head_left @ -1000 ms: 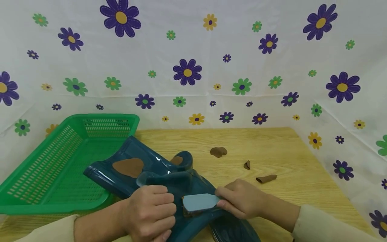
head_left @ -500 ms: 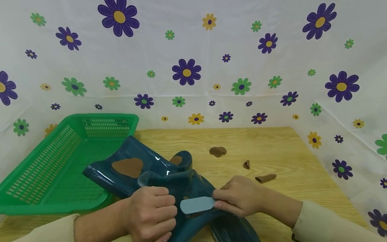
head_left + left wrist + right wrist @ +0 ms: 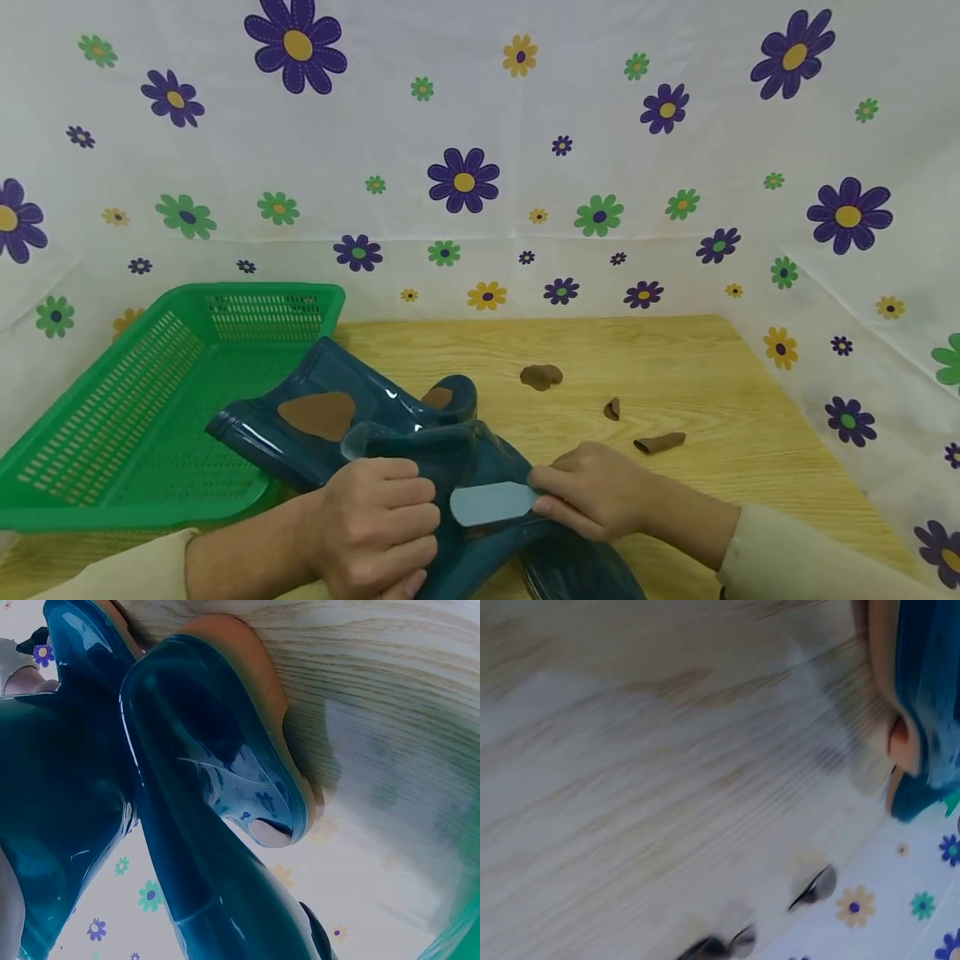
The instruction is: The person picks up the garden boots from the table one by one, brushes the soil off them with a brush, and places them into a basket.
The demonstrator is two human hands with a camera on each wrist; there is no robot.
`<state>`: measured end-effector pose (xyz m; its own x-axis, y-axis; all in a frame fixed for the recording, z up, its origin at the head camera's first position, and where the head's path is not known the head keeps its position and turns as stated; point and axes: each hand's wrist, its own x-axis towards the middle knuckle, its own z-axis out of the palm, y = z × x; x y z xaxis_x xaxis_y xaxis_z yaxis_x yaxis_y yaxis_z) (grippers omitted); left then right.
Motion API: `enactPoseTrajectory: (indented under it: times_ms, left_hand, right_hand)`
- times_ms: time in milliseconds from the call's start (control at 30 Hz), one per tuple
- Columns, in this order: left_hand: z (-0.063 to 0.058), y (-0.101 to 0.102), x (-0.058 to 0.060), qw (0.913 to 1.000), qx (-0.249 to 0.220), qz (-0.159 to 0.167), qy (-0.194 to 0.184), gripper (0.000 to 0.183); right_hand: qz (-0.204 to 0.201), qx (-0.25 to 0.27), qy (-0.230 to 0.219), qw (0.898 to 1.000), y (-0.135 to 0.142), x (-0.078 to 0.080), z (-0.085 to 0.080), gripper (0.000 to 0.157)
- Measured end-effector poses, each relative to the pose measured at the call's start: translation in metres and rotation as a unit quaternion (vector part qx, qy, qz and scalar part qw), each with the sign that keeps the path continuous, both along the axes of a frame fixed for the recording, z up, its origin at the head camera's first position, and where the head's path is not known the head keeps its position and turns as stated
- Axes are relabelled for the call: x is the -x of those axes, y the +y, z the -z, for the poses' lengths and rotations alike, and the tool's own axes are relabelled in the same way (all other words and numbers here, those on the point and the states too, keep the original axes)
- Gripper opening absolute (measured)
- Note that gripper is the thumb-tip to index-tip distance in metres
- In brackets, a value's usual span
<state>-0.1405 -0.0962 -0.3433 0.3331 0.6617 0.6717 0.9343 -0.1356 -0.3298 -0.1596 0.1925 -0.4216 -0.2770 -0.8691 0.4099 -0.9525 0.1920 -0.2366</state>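
My left hand (image 3: pixel 378 529), fingers curled, grips a dark teal rubber boot (image 3: pixel 435 454) in the head view. The thumb and fingers of my right hand (image 3: pixel 592 492) pinch the handle end of a small brush (image 3: pixel 491 504) with a flat light-blue back. The brush lies against the held boot; its underside is mostly hidden. Behind it, a second teal boot (image 3: pixel 397 404) lies on its side, with a brown patch (image 3: pixel 318 415) on its shaft. Both boots fill much of the left wrist view, where the second boot's orange-brown sole (image 3: pixel 247 664) shows.
A green plastic basket (image 3: pixel 97 417) stands at the left, partly behind the boots. On the wooden table (image 3: pixel 450 342) lie brown pieces: a flat one (image 3: pixel 540 377), a small curled one (image 3: pixel 612 408) and a rolled one (image 3: pixel 660 442). A flowered white sheet (image 3: pixel 390 133) hangs behind.
The brush has moved slightly back and forth over the held boot, and less brown shows beneath it than a second ago. My left hand and both boots stay nearly still.
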Motion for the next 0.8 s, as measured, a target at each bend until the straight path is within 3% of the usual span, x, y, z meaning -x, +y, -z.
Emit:
enactPoseTrajectory:
  times_ms: [267, 533, 800]
  left_hand:
    - [0.002, 0.0, 0.0, 1.0, 0.0, -0.005, 0.004, 0.045]
    - [0.002, 0.002, -0.003, 0.9998, -0.004, 0.002, 0.018, 0.046]
    - [0.0, 0.003, -0.001, 0.9998, -0.009, 0.004, 0.019, 0.044]
  right_hand:
    - [-0.011, -0.001, 0.007, 1.0, -0.027, 0.002, -0.011, 0.027]
    - [-0.005, -0.043, 0.026, 0.999, 0.012, 0.007, -0.004, 0.029]
    - [-0.011, 0.0, 0.047, 0.999, 0.025, 0.007, 0.004, 0.03]
